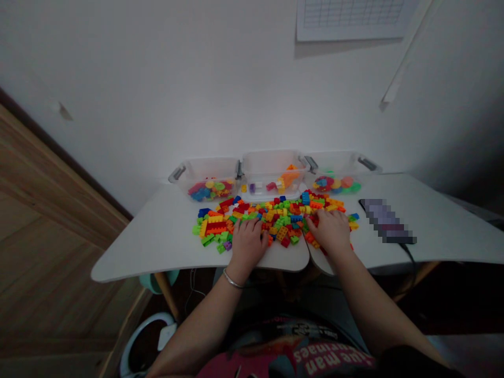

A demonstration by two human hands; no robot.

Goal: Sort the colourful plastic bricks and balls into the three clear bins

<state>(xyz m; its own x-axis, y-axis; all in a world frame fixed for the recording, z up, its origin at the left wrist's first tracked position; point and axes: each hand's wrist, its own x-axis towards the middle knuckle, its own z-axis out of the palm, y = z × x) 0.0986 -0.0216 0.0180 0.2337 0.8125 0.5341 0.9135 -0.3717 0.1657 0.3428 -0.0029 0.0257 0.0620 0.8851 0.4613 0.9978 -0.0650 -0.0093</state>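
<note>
A heap of toy building bricks (281, 234) in red, yellow, orange, green and blue is spread over the white table. My left hand (249, 239) rests palm down at the near left part of the heap, its thumb held away from the fingers; a bracelet circles that wrist. On the heap's right side lies my right hand (333, 229), also palm down, with the thumb stretched toward some red bricks. Neither hand visibly holds a brick, though the bricks under both palms are hidden.
Three clear plastic boxes stand along the wall: the left box (212, 167) and right box (338, 164) contain colourful pieces, the middle box (271, 160) a few. A phone (386, 220) with a cable (411, 257) lies to the right. Two tabletops (145, 236) meet at a curved gap.
</note>
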